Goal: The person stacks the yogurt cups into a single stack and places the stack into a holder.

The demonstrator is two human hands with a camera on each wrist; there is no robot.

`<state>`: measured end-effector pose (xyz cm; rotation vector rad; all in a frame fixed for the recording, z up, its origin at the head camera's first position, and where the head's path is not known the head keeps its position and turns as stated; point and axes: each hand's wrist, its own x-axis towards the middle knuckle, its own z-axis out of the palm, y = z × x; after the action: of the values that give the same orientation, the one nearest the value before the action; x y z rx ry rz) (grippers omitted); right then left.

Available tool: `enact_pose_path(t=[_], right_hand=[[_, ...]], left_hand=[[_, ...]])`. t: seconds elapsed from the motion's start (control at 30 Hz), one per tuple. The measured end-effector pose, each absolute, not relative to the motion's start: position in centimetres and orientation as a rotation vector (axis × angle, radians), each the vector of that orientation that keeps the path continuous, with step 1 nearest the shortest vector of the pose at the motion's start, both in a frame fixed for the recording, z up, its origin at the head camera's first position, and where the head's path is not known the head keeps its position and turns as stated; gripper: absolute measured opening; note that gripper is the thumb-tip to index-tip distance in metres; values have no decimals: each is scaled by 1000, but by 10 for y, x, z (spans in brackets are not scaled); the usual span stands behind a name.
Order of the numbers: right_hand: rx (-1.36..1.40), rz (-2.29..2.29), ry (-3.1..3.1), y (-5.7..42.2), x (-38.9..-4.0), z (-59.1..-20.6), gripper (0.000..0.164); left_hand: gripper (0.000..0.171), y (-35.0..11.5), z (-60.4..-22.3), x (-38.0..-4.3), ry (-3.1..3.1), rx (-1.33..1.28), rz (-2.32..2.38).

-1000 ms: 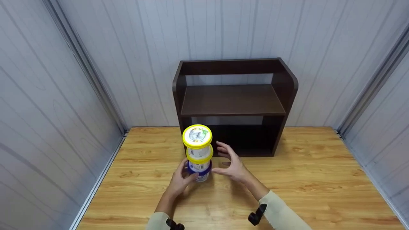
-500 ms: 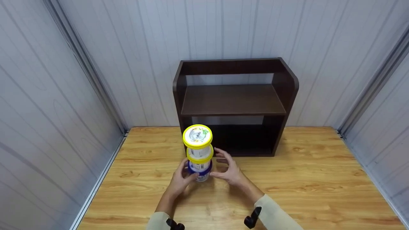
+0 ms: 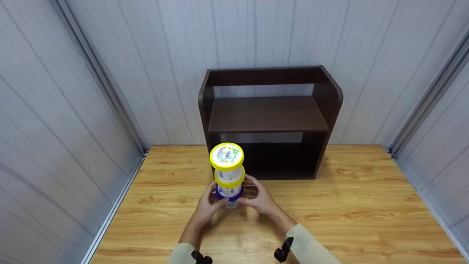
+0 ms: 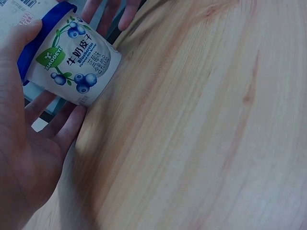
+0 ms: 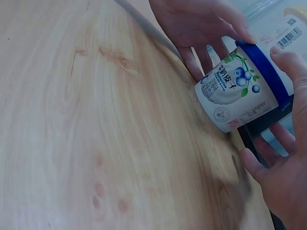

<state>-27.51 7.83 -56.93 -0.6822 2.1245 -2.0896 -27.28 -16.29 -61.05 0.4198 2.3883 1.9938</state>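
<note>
Three lidded yogurt tubs stand stacked upright on the wooden table in the head view. A blue-lidded yogurt tub (image 4: pixel 79 60) with printed blueberries is at the bottom. Above it come a yellow-lidded tub (image 3: pixel 229 189) and a second yellow-lidded tub (image 3: pixel 227 157). My left hand (image 3: pixel 206 209) holds the bottom tub, thumb at its blue lid and fingers curved round the far side. From the right, my right hand (image 3: pixel 262 200) surrounds the stack loosely. Its thumb lies by the blue lid, while a gap shows between its lower fingertips (image 5: pixel 250 160) and the tub.
Right behind the stack stands a dark brown two-tier shelf (image 3: pixel 269 113) against the pale panelled wall (image 3: pixel 256 33). The stack is in front of the shelf's left side. The wooden table (image 3: pixel 359 205) extends to both side walls.
My right hand has moved left to the stack, its fingers and thumb coming in around the lower tubs. The left hand and the tubs have stayed in place.
</note>
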Motion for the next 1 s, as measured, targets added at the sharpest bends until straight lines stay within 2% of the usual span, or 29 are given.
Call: enact_pose_path(t=[0.23,0.67,1.0], right_hand=[[-667,-2095,2111,74,-292,-605,81],[-601,-2106,2019,67,-292,-605,80],[-576,-2111,2058,63,-291,-605,73]], left_hand=[[73,-163,-611,-272,2395,412,2000],[73,-163,-611,-274,2384,421,2016],[73,-162,-612,-274,2393,388,2004]])
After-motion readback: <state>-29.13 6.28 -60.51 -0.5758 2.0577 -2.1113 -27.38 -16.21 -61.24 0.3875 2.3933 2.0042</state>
